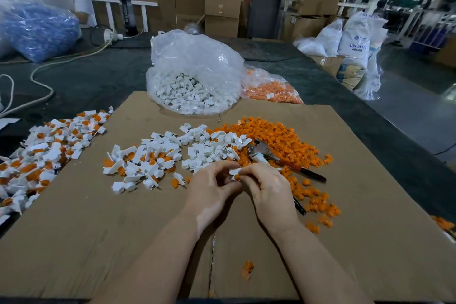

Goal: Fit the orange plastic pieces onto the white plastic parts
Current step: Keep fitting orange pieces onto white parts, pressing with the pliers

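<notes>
Meeting mid-worktop, left hand (212, 186) and right hand (265, 186) curl their fingers (246, 172) around a white part (234, 171), orange piece (237, 177) directly beneath.

I have only one view to work from, a wide-angle camera worn on the person's head, looking forward and down over both forearms onto the cardboard sheet (74, 242) that covers the near part of the table. It sits close enough that the left hand (209, 185) and right hand (266, 185) fill the lower middle of the frame, while the wide lens bends the sheet's edges and still takes in the clear bag of white parts (195, 76) further off and the stacked cardboard boxes (222, 5) at the far side of the hall. With no second camera, no part of the scene is shared between views.
</notes>
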Demonstrator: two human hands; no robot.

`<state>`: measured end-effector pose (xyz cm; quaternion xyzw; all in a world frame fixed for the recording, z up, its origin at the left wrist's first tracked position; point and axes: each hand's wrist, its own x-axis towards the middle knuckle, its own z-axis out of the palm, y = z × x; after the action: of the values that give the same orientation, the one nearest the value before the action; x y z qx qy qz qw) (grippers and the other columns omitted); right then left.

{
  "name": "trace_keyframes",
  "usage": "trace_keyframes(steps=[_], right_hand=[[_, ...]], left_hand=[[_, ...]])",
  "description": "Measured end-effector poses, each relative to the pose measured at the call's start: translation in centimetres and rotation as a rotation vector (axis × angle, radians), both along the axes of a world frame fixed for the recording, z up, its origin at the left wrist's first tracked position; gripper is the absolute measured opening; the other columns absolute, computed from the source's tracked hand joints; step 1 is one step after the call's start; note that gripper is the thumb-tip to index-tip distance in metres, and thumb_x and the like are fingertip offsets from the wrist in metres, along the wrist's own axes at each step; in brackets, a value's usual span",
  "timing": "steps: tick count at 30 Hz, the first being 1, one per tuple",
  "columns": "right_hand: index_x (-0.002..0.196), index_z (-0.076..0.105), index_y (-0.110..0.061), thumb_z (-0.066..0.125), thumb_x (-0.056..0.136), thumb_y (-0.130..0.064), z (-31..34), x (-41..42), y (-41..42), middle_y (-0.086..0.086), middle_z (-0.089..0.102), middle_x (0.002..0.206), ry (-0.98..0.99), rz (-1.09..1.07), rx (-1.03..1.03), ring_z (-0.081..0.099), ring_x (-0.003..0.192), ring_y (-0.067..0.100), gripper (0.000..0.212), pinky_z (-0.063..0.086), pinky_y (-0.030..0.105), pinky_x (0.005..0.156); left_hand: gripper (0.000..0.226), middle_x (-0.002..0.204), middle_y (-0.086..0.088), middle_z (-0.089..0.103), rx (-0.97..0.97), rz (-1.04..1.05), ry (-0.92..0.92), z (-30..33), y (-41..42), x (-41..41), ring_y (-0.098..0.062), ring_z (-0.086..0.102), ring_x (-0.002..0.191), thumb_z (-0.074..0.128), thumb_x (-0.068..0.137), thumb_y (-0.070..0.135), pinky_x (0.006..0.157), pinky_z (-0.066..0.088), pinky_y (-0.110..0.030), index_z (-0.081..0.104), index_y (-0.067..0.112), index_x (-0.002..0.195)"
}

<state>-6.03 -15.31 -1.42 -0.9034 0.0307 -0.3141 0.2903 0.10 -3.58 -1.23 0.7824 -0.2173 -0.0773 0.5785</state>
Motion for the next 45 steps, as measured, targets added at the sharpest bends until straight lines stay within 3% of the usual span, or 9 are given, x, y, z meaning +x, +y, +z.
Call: trace_keyframes(steps=[6,13,17,21,24,32,39,43,45], right_hand=[[0.094,0.069,-0.006,0.063,0.084,0.000,0.00,-0.14,-0.09,0.002,0.066,0.088,-0.049,-0.032,0.012,0.060,0.086,0.013,0.013,0.046,0.019,0.079],[0.084,0.071,-0.005,0.071,0.076,-0.002,0.19,-0.25,0.16,0.006,0.065,0.081,-0.039,0.038,-0.151,0.062,0.078,0.021,0.009,0.052,0.029,0.074],[0.074,0.066,-0.003,0.072,0.074,-0.001,0.08,-0.13,0.23,0.006,0.062,0.074,-0.032,0.024,-0.177,0.059,0.072,0.022,0.006,0.043,0.023,0.069],[0.069,0.062,-0.002,0.073,0.073,0.000,-0.02,-0.15,0.26,0.007,0.059,0.070,-0.041,-0.001,-0.225,0.057,0.068,0.023,0.012,0.046,0.029,0.062],[0.068,0.060,-0.002,0.073,0.073,0.001,-0.01,-0.11,0.40,0.007,0.058,0.069,-0.040,-0.017,-0.232,0.057,0.067,0.023,0.014,0.049,0.033,0.059],[0.086,0.069,-0.006,0.065,0.082,-0.002,0.14,-0.21,-0.06,0.003,0.065,0.082,0.001,0.021,-0.033,0.058,0.081,0.013,0.007,0.041,0.013,0.077],[0.079,0.066,-0.006,0.062,0.083,0.002,0.17,-0.16,0.01,0.003,0.059,0.079,0.031,0.049,-0.052,0.054,0.080,0.018,0.009,0.046,0.030,0.071],[0.090,0.070,-0.006,0.066,0.081,0.002,-0.01,-0.20,0.01,0.003,0.066,0.087,-0.042,-0.026,-0.059,0.060,0.087,0.017,0.014,0.041,0.014,0.083],[0.091,0.070,-0.005,0.068,0.078,0.005,-0.16,-0.15,-0.02,0.005,0.067,0.086,-0.062,-0.095,-0.087,0.062,0.088,0.019,0.017,0.041,0.015,0.083]], left_hand=[[0.029,0.074,0.007,0.059,0.008,0.038,-0.056,-0.19,0.00,-0.04,-0.004,0.053,0.068,0.074,0.076,0.009,0.062,0.039,-0.005,0.065,0.021,0.101],[0.028,0.080,0.020,0.059,0.083,0.048,-0.167,-0.37,-0.10,-0.03,0.003,0.053,0.074,0.073,0.078,0.011,0.066,0.039,-0.002,0.067,0.022,0.103],[0.030,0.089,0.013,0.062,0.143,0.053,-0.211,-0.55,-0.14,-0.11,-0.003,0.056,0.084,0.073,0.077,0.015,0.070,0.039,-0.003,0.068,0.022,0.106],[0.031,0.092,0.009,0.064,0.163,0.043,-0.229,-0.60,-0.18,-0.13,-0.006,0.057,0.086,0.073,0.077,0.017,0.071,0.039,-0.004,0.067,0.019,0.108],[0.030,0.090,0.007,0.065,0.177,0.043,-0.228,-0.61,-0.22,-0.13,-0.008,0.059,0.085,0.074,0.077,0.019,0.075,0.044,-0.014,0.067,0.019,0.107],[0.028,0.087,0.008,0.065,0.092,0.032,-0.143,-0.33,0.01,-0.01,-0.003,0.058,0.082,0.073,0.078,0.016,0.068,0.039,-0.002,0.067,0.021,0.105],[0.025,0.073,0.016,0.057,0.117,0.011,-0.171,-0.08,-0.10,-0.27,0.002,0.051,0.069,0.073,0.078,0.012,0.063,0.037,-0.004,0.068,0.021,0.100],[0.027,0.090,0.006,0.064,0.040,0.083,-0.113,-0.24,-0.18,-0.19,-0.008,0.060,0.082,0.068,0.083,0.012,0.076,0.045,-0.014,0.064,0.022,0.108],[0.023,0.097,0.004,0.064,-0.031,0.140,-0.092,-0.24,-0.25,-0.18,-0.009,0.061,0.088,0.064,0.086,0.011,0.078,0.044,-0.011,0.063,0.028,0.102]])
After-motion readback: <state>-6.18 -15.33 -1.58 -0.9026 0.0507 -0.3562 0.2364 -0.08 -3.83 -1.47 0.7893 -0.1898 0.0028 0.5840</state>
